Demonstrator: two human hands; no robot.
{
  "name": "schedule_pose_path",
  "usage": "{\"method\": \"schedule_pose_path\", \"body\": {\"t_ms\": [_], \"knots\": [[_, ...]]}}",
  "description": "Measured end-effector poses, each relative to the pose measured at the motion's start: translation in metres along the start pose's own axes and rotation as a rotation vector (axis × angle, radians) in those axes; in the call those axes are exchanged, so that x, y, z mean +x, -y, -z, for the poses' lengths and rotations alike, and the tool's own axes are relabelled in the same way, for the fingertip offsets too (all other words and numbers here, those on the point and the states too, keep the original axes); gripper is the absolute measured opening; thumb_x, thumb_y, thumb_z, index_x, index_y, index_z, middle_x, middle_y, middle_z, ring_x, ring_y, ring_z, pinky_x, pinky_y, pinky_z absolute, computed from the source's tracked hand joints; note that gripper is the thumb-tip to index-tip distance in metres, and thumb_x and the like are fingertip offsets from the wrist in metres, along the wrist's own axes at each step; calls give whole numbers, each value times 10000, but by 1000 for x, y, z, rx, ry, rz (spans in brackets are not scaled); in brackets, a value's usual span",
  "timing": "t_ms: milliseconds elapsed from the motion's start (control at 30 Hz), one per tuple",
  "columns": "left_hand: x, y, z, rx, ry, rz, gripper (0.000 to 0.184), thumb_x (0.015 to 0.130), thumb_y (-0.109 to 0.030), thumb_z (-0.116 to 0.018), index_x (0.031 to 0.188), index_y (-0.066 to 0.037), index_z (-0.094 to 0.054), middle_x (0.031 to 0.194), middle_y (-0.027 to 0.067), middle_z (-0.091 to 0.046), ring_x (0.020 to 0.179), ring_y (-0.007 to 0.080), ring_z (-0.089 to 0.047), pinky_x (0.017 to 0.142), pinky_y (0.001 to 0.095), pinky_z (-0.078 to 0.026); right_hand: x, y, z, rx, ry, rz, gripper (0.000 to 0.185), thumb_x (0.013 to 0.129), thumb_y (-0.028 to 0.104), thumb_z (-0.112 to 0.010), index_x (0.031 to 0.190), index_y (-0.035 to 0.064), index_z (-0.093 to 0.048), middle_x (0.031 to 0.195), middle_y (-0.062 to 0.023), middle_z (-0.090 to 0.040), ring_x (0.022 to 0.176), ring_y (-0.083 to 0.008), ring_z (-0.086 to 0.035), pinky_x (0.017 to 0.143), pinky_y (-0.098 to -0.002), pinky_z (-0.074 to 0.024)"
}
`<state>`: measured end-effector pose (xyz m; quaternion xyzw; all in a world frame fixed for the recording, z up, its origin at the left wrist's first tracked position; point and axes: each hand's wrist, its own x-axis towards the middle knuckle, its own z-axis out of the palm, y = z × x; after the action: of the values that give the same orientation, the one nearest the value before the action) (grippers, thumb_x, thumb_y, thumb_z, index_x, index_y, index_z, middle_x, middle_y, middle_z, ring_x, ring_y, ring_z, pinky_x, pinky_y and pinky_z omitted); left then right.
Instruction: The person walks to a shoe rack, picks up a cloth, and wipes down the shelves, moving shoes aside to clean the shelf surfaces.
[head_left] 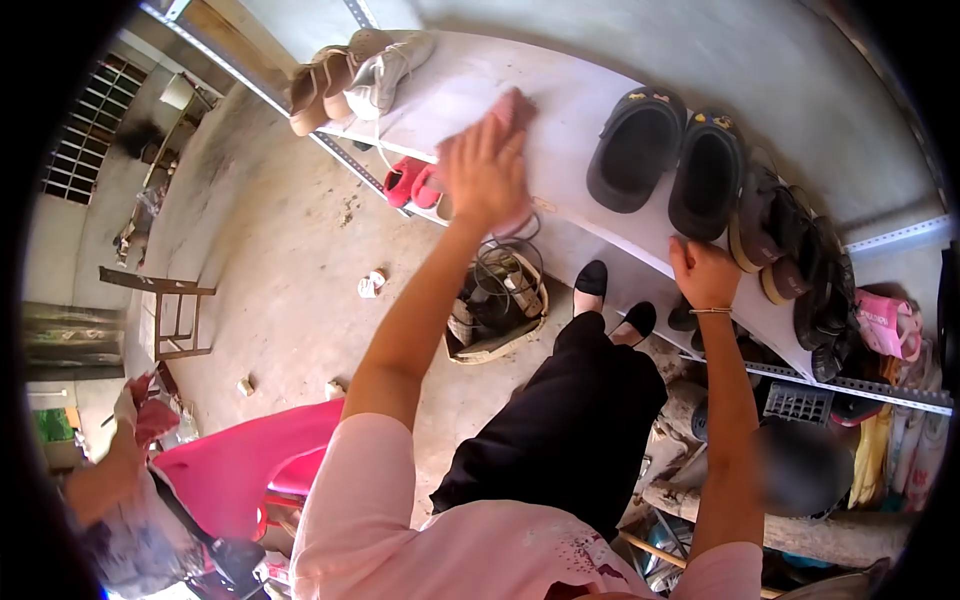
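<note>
My left hand [484, 170] presses a pink cloth [514, 110] against the white shelf board [560, 130], with its fingers stretched over the cloth. Part of the cloth shows beyond the fingertips and below the palm. My right hand [706, 274] is curled at the shelf's front edge, close to the heel of a black clog [706, 178]; its fingertips are hidden. The matching clog [636, 150] stands to the left of that one. Dark shoes [775, 235] are lined up to the right. At the board's far left end are brown shoes [322, 88] and a white sneaker [378, 82].
Red shoes [403, 181] sit on a lower tier. A box of cables and odds and ends [497, 310] stands on the floor near my feet. At lower left, another person's arm [105, 470] is beside bright pink fabric [250, 455]. A wooden stool [180, 300] stands farther off.
</note>
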<state>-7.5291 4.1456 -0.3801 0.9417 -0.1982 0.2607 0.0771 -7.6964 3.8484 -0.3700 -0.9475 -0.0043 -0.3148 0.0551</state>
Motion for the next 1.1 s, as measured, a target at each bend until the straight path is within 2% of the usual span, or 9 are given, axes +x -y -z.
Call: {"method": "schedule_pose_path", "body": {"t_ms": [333, 367, 467, 533, 667, 867, 967, 1033, 1100], "knots": [[-28, -22, 45, -66, 260, -345, 673, 740, -267, -703, 1365, -275, -454, 1495, 115, -317, 1343, 326, -325, 1101, 500, -221, -1, -3, -1, -44, 54, -2, 352, 822, 323, -635, 561, 117, -518, 533, -70, -558, 513, -293, -567, 476, -406, -426], [-30, -12, 30, -98, 87, -383, 713, 681, -245, -720, 1343, -330, -467, 1471, 66, -348, 1227, 241, -438, 1044, 501, -306, -3, -5, -2, -67, 57, 17, 348, 826, 324, -629, 565, 119, -524, 537, -69, -563, 515, -292, -570, 478, -405, -430], [-37, 27, 11, 96, -122, -424, 671, 679, -221, -700, 1315, -285, -494, 1351, 75, -479, 1132, 248, -509, 957, 457, -406, -2, -5, -2, -65, 36, 22, 341, 832, 331, -620, 575, 122, -538, 543, -68, -571, 514, -291, -573, 476, -404, -434], [-35, 53, 0, -436, -1, -28, 486, 773, -176, -651, 1242, -168, -523, 1165, 106, -576, 993, 253, -572, 847, 393, -472, -1, -3, -2, -29, 19, -2, 393, 827, 326, -638, 535, 111, -488, 538, -75, -550, 505, -296, -554, 468, -415, -403], [-50, 64, 15, -1413, -247, 1090, 241, 932, -177, -506, 1108, -12, -498, 1026, 94, -578, 907, 175, -570, 762, 323, -488, -3, -3, -1, -20, 2, -2, 397, 812, 319, -663, 529, 111, -479, 518, -75, -530, 493, -289, -546, 457, -402, -391], [-78, -54, 58, -1708, -20, 1049, 275, 927, -139, -507, 1187, -52, -481, 1108, 75, -560, 1018, 183, -542, 864, 322, -465, -2, -5, -1, -32, 24, -13, 360, 830, 356, -623, 572, 117, -545, 540, -87, -568, 507, -308, -576, 464, -419, -427], [-98, -114, 87, -1959, 54, 899, 385, 950, -136, -480, 1320, -50, -413, 1193, 68, -526, 1123, 182, -488, 981, 330, -385, -6, 7, 12, 173, 90, -265, 344, 838, 349, -633, 631, 85, -557, 607, -103, -596, 593, -317, -587, 540, -415, -434], [-110, -135, 111, -2032, 239, 790, 453, 984, -220, -425, 1395, -46, -346, 1326, 88, -465, 1227, 202, -441, 1033, 342, -343, -30, 34, 19, 658, 86, -536, 239, 846, 273, -664, 928, 53, -617, 769, -100, -630, 710, -236, -613, 637, -352, -468], [-129, -138, 124, -2079, 458, 669, 524, 1000, -293, -391, 1445, -39, -282, 1410, 103, -406, 1295, 221, -399, 1066, 351, -315, -58, 76, 32, 1106, 271, -509, 457, 863, 247, -660, 1237, 39, -501, 1108, -106, -590, 990, -180, -588, 839, -319, -463]]}}
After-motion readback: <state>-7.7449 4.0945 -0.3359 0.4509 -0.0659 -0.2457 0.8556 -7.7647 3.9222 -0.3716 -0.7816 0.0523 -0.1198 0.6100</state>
